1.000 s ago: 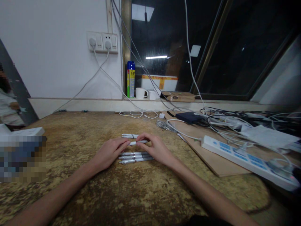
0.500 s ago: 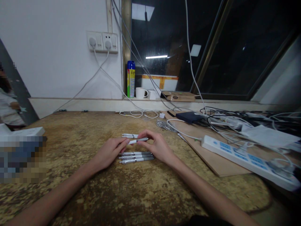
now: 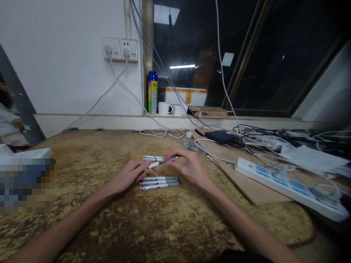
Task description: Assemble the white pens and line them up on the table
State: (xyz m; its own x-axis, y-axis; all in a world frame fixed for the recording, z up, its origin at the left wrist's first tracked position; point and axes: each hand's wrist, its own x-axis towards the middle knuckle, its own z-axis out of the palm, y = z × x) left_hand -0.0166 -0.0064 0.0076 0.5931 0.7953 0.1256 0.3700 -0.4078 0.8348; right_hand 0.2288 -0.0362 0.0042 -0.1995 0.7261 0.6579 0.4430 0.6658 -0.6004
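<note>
A white pen barrel [image 3: 153,166] is pinched between the thumb and fingers of my left hand [image 3: 128,176]. My right hand [image 3: 188,166] grips the pen's grey front section [image 3: 172,159], which stands away from the barrel. A thin dark length, seemingly the refill, bridges the two parts. Just below my hands, several white-and-grey pens [image 3: 160,186] lie side by side on the worn table [image 3: 142,226]. Behind the held pen lie more slim white pieces [image 3: 149,157], partly covered by my fingers.
On the right, a white power strip [image 3: 287,186] lies across a brown board [image 3: 246,182] among tangled cables. A clear plastic bag [image 3: 190,145] sits behind my right hand. A spray can [image 3: 153,93] and a white mug [image 3: 164,108] stand on the sill.
My right hand has shifted slightly right and up with the grey front section. A gap has opened between it and the white barrel, showing the thin dark length.
</note>
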